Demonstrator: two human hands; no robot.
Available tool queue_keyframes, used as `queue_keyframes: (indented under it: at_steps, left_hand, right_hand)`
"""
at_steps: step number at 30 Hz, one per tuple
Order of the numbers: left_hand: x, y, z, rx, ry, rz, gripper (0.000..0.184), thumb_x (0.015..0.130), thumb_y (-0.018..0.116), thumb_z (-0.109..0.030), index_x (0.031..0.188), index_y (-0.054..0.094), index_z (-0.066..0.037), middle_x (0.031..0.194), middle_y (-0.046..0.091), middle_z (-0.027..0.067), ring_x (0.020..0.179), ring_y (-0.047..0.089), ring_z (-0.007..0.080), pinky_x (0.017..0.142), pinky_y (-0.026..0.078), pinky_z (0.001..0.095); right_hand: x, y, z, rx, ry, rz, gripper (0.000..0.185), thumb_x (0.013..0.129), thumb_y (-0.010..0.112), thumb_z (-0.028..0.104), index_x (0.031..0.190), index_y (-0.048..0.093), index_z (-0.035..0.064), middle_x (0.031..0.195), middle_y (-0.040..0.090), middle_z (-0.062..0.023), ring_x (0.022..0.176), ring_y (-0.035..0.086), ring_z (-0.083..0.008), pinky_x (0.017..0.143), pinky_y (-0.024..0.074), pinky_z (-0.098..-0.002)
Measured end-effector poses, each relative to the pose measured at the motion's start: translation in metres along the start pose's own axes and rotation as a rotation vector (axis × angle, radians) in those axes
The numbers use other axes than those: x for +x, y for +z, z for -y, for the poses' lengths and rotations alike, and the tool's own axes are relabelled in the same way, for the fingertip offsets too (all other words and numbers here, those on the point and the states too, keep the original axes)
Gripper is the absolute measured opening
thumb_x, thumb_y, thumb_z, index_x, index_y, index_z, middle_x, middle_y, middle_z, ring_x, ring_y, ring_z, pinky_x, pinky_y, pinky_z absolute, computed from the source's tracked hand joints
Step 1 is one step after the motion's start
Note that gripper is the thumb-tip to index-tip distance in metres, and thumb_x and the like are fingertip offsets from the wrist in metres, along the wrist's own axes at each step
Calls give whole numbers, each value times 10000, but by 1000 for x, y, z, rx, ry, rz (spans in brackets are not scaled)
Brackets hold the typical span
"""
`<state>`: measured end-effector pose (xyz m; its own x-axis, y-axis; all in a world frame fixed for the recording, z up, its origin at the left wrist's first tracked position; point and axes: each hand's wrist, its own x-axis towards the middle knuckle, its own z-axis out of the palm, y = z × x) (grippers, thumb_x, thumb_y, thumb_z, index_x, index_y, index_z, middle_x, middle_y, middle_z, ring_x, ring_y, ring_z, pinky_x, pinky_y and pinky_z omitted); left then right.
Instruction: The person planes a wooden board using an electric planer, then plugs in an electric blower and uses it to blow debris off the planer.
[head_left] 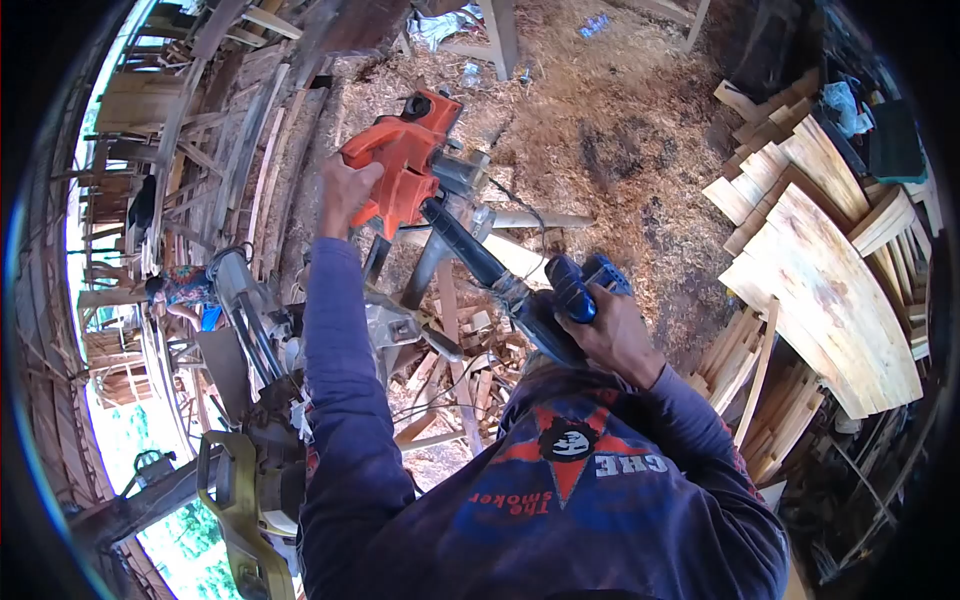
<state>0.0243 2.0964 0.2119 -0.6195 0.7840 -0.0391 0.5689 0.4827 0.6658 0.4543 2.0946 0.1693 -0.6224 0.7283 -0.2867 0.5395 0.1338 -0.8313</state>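
Note:
My left hand (347, 192) is closed on the edge of an orange power tool (400, 165), whose exact kind I cannot make out. From its lower side a black tube (465, 245) slants down toward my body. My right hand (615, 338) is wrapped round a blue-and-black handle (572, 290) beside the tube's lower end. Whether the handle and the tube are one piece is unclear. A metal frame with legs (425, 270) stands below the orange tool, partly hidden by it.
Curved, pale wooden boards (825, 290) are stacked at the right. Wood offcuts (480, 385) and sawdust (640, 200) cover the ground ahead. A yellowish tool with a loop handle (240, 520) is at lower left. Another person (185, 290) is farther left, near leaning planks (250, 140).

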Motion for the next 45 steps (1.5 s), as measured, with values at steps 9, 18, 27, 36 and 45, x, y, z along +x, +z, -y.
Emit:
queue_keyframes:
  at_steps: [9, 18, 27, 36, 45]
  left_hand:
    - [-5, 2, -3, -47, 108, -17, 326, 717, 679, -188, 954, 725, 32, 713, 631, 43, 625, 565, 117, 589, 489, 320]
    - [-7, 3, -7, -131, 79, 31, 290, 744, 648, -144, 965, 729, 25, 705, 610, 1, 627, 527, 77, 565, 444, 286]
    - [0, -8, 13, -187, 70, 141, 301, 724, 648, -145, 966, 701, 26, 740, 632, 32, 636, 569, 112, 589, 487, 307]
    - [1, -6, 16, -232, 101, 132, 282, 732, 659, -157, 961, 709, 0, 717, 625, 26, 584, 548, 101, 541, 458, 301]
    - [7, -3, 20, -324, 46, 184, 368, 720, 664, -87, 1077, 706, -10, 778, 656, 16, 578, 561, 83, 532, 462, 267]
  right_hand:
    - [10, -30, 11, -57, -22, -12, 356, 831, 745, 305, 904, 659, -33, 760, 673, -273, 743, 681, -451, 670, 544, -494]
    - [3, -13, 6, -81, -67, 90, 390, 819, 747, 326, 911, 662, -43, 784, 672, -276, 747, 678, -456, 681, 543, -506]
    - [24, -58, -1, -50, -130, -17, 427, 821, 757, 359, 935, 678, -45, 748, 682, -243, 692, 686, -423, 682, 559, -474]
    - [97, -107, 22, -442, -284, -46, 306, 803, 747, 251, 917, 675, -23, 747, 676, -233, 689, 677, -413, 647, 542, -465]
    - [118, -102, 16, -380, -323, -2, 377, 798, 712, 320, 893, 675, -42, 686, 672, -225, 640, 687, -399, 654, 563, -459]
